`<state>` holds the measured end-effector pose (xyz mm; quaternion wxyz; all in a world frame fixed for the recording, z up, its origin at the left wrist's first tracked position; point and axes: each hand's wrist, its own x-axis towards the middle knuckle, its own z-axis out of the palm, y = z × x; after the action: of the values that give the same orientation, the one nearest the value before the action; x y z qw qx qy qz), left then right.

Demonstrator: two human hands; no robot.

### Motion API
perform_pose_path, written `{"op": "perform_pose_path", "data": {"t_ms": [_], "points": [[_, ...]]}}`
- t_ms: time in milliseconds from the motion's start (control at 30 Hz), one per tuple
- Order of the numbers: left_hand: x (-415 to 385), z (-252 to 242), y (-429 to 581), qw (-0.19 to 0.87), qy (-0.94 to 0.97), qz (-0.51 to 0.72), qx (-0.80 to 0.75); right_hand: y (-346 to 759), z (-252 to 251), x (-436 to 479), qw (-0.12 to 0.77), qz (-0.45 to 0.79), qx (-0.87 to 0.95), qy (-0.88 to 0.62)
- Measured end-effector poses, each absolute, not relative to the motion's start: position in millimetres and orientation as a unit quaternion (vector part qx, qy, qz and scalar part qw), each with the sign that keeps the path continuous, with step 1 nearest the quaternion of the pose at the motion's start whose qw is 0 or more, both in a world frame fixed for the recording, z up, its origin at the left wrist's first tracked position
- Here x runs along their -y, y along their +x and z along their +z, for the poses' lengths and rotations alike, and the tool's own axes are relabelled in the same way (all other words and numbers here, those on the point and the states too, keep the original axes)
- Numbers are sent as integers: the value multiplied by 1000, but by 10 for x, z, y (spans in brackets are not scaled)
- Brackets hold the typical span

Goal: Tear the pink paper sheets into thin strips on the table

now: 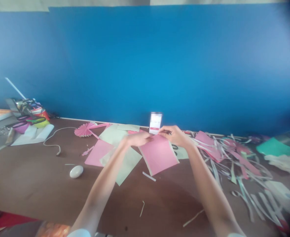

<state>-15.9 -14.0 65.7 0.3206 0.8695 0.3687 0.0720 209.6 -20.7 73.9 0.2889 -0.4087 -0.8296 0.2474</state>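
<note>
A pink sheet of paper (159, 154) with pale side edges lies over the table in front of me, its far edge at my fingers. My left hand (139, 139) is closed on the far left part of that edge. My right hand (174, 134) pinches the far edge a little to the right, fingers bent; a small dark thing shows beside them, too blurred to name. Black loops (175, 149), like scissor handles, show just right of the sheet. Pale green sheets (129, 164) and another pink sheet (98, 153) lie left of it, partly behind my left arm.
A lit phone (155, 123) leans upright against the blue wall (145, 65). Pleated pink paper fans (85, 129), a white mouse (76, 171) and a white cable (58, 149) are on the left. Tangled paper strips (233, 164) cover the right side of the brown table (164, 204).
</note>
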Motion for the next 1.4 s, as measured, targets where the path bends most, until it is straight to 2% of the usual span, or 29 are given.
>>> {"op": "perform_pose_path", "data": {"t_ms": [267, 400, 567, 800, 1000, 1400], "points": [[50, 525, -288, 357, 873, 33, -331, 2119, 712, 179, 299, 278, 825, -391], [44, 513, -309, 364, 857, 37, -363, 2094, 738, 212, 306, 288, 820, -389], [105, 590, -222, 352, 845, 71, -395, 2091, 739, 222, 337, 277, 814, -384], [177, 642, -64, 313, 854, 198, -365, 2083, 672, 167, 379, 253, 816, -357], [149, 634, -45, 301, 861, 217, -348, 2085, 727, 196, 362, 275, 827, -330], [136, 594, -49, 261, 852, 218, -398, 2093, 706, 135, 329, 268, 812, -400]]}}
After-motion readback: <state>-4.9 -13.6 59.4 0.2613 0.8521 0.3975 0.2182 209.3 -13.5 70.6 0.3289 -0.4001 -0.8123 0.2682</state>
